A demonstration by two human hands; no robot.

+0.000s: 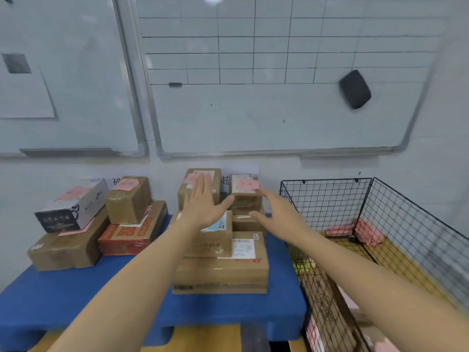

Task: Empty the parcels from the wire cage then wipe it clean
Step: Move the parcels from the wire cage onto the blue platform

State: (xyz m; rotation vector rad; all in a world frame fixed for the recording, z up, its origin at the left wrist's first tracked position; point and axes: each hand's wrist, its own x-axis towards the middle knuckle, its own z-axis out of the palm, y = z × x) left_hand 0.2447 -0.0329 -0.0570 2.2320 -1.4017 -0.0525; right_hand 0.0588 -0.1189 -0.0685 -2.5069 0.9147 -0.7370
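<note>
While the left hand (203,207) and right hand (269,209), both open, flanked the small brown cardboard parcel (245,196) atop the blue plastic platform's (76,295) stack, probably to square it, the black wire cage (324,199) beside it held pink bundles (368,233).

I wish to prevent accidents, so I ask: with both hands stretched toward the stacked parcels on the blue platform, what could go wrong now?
1. The small top parcel sits high on the stack, close by the right hand; a nudge might topple it.
2. Pink items lie in the wire cage; if left there, wiping could miss spots under them.
</note>
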